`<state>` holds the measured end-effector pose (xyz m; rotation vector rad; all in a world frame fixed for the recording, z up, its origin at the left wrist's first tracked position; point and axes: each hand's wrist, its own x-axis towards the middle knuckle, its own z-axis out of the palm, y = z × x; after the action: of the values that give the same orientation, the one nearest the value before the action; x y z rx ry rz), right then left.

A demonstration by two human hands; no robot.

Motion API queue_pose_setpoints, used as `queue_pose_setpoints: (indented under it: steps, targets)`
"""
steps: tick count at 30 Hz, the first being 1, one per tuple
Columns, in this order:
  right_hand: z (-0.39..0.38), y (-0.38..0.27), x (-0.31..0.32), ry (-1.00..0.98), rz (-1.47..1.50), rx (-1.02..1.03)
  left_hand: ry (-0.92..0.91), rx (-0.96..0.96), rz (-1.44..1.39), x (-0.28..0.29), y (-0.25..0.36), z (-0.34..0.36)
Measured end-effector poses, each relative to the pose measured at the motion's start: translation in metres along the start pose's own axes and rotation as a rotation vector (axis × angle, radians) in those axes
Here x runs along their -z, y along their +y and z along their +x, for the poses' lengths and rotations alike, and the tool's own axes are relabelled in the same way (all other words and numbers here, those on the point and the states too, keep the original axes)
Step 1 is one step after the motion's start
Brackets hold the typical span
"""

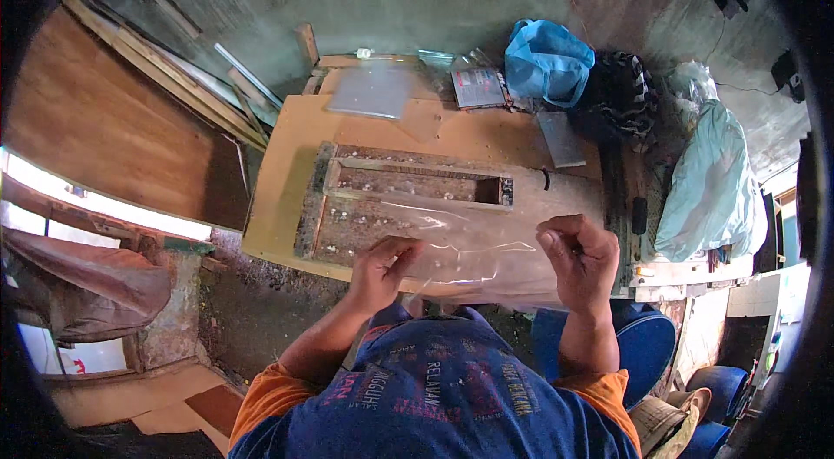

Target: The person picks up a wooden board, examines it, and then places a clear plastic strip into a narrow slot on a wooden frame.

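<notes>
A clear plastic sheet or bag [469,259] stretches between my two hands over the near part of the table. My left hand [382,268] pinches its left side with curled fingers. My right hand [582,255] grips its right side, thumb against bent fingers. Behind the plastic lies a stained, speckled board [356,230] with a long narrow wooden frame [408,165] on it, which has a dark box-like part at its right end. The lower edge of the plastic is hard to make out.
At the table's [282,181] back are translucent sheets [365,90], a packet [478,87], a blue bag [543,59] and dark cloth [621,103]. A pale covered bundle [699,190] stands right, wooden panels [130,112] lean left, and blue drums [647,350] sit at lower right.
</notes>
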<state>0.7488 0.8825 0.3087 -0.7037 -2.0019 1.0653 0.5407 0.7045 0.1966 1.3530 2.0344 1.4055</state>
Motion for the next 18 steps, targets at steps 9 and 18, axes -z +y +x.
queue_pose_setpoints:
  steps: [9, 18]
  targets:
    - [-0.005, 0.024, 0.012, -0.004, 0.027, -0.084, -0.151, 0.235, -0.673, -0.023, 0.014, -0.007]
    - [-0.014, 0.025, 0.007, -0.002, -0.069, -0.069, -0.352, 0.486, -1.02, -0.031, 0.003, -0.015]
